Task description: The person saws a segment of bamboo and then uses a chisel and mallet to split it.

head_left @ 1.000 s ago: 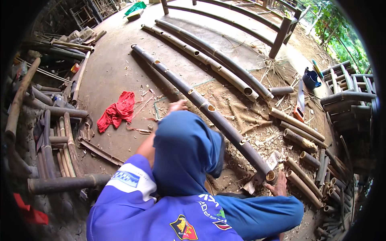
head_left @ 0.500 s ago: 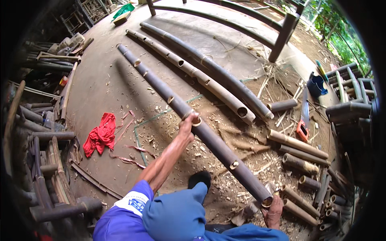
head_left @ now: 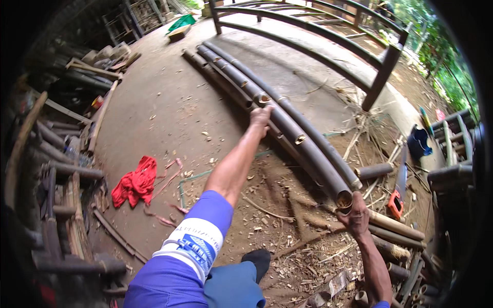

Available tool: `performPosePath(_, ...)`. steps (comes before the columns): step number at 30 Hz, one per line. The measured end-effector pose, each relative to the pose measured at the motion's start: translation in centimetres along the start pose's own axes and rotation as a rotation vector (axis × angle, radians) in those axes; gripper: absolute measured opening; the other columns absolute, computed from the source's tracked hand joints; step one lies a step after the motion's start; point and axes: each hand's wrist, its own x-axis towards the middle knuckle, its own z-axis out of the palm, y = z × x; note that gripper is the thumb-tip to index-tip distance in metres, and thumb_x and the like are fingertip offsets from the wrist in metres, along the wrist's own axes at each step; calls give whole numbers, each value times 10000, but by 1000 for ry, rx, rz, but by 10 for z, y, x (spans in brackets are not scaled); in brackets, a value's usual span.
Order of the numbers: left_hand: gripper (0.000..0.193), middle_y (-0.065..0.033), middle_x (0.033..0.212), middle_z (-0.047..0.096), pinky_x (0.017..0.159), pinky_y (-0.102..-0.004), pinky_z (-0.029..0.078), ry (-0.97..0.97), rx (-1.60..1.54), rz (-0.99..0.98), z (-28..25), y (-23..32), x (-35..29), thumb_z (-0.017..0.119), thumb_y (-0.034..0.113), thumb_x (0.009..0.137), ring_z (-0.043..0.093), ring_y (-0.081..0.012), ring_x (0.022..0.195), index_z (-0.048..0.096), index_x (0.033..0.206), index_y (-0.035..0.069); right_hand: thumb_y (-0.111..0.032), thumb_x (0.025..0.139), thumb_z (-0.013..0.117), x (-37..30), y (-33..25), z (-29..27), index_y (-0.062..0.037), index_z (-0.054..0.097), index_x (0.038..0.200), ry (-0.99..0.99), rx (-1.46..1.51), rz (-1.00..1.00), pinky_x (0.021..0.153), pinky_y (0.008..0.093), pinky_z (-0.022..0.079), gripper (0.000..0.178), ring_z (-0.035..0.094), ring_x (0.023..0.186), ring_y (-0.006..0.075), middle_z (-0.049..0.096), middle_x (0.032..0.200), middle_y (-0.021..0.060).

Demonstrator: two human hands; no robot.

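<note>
A long dark bamboo pole (head_left: 322,167) with holes cut along its upper side slants from the far middle toward me, its open end facing my right side. My left hand (head_left: 260,119) is closed on it near one of the holes. At the near end, my right hand (head_left: 355,214) grips the rim and underside, its fingers partly hidden. Close alongside on the far side lies a second dark bamboo pole (head_left: 314,126). A third, holed bamboo pole (head_left: 222,78) shows on the near side, partly covered by the held one.
A handsaw (head_left: 396,203) with an orange handle and cut bamboo pieces (head_left: 395,226) lie at right. A red cloth (head_left: 136,182) is on the floor at left. Beyond stands a bamboo frame (head_left: 382,77); wood shavings (head_left: 251,218) cover the ground before me. A dark blue container (head_left: 419,141) stands far right.
Both hands have carried the held pole away from me, up against the two poles on the floor. My left arm is stretched farther out, and the view has shifted.
</note>
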Motion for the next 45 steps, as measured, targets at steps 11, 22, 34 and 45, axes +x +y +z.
performPosePath(11,477,-98,1066,644,687,-396,560,62,239,-33,31,-101,-73,752,228,799,622,-207,935,609,1218,51,-359,813,783,50,47,58,-122,470,1430,-79,-449,168,893,464,422,731,578,1162,294,610,1324,82)
performPosePath(22,648,-147,1528,353,1152,-522,278,-821,1115,1461,133,-131,-219,759,316,763,305,-373,1425,548,1372,253,-272,882,697,-164,-46,-16,0,298,1471,-127,-122,490,844,516,485,761,568,1006,436,520,1187,259)
performPosePath(34,548,-96,1637,248,1187,-603,122,-649,1720,1413,113,-136,-158,639,580,872,174,-345,1509,664,1258,191,-318,748,794,-335,-152,32,-185,-23,1604,-93,66,1332,902,551,497,1191,585,1119,495,477,1368,312)
performPosePath(45,442,-258,1331,552,1098,-475,365,-515,858,771,-55,-165,-284,658,276,938,489,-393,1280,617,1283,3,-467,795,715,-313,-78,55,-263,-99,1613,-61,-22,1178,682,548,552,1172,643,801,436,504,1142,288)
